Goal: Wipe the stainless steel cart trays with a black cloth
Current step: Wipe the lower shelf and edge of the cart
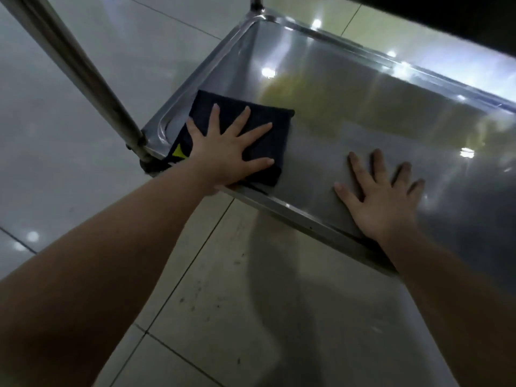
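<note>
Black cloth [279, 118], long axis along tray [363, 121] near rim, left hand [226, 157] splayed on it, right hand [382, 202] splayed on tray

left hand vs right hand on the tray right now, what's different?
The left hand presses flat on the black cloth; the right hand rests directly on the bare steel tray. The left hand sits at the tray's corner by the cart post; the right hand lies further along the near edge. Both are open, fingers spread, palms down.

Glossy pale floor tiles [55, 163], dark grout lines [183, 275], light reflections [32, 236]; scuff specks [199, 289] on near tile.
</note>
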Available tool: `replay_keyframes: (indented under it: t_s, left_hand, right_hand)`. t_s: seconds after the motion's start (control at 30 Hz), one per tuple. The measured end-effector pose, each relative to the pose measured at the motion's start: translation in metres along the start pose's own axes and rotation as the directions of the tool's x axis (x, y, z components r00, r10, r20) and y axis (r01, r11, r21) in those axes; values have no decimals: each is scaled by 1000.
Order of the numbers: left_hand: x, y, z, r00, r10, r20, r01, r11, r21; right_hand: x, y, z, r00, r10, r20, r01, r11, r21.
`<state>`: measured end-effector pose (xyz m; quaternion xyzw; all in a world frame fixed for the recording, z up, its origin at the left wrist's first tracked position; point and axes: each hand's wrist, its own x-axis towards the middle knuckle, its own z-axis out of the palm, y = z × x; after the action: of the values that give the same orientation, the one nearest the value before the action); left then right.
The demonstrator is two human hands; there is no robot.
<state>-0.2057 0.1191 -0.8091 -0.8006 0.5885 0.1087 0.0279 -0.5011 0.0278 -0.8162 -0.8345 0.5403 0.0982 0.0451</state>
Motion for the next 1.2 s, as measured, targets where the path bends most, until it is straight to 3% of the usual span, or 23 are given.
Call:
replay_keyframes:
  t_s: [0.47, 0.67, 0.77, 0.83, 1.03, 1.13, 1.2]
  left_hand:
    - [112, 5, -26, 1000, 5, 29, -5, 1000, -7]
    - [95, 85, -10, 964, 265, 37, -266, 963, 34]
    - [93, 83, -3, 951, 309, -6, -309, 950, 45]
    - [104, 54, -8, 955, 296, -28, -295, 954, 54]
    - [131, -24, -28, 1000, 5, -31, -5, 1000, 15]
    - [131, 8, -29, 1000, -15, -15, 15, 1000, 13]
    - [131, 57, -27, 996, 90, 15, -90, 996, 12]
  right_hand:
    - [11, -8, 0, 997, 16, -72, -16, 1000, 3]
    - [11, -4, 1, 999, -1, -41, 2, 1000, 20]
    - [11, 0, 2, 999, -6, -44, 8, 999, 43]
    - [10, 2, 3, 998, -15, -64, 18, 998, 57]
    - [11, -2, 6, 996, -2, -90, 6, 999, 45]
    - [12, -6, 5, 998, 8, -64, -6, 1000, 30]
    - [12, -7, 4, 999, 4, -45, -3, 1000, 24]
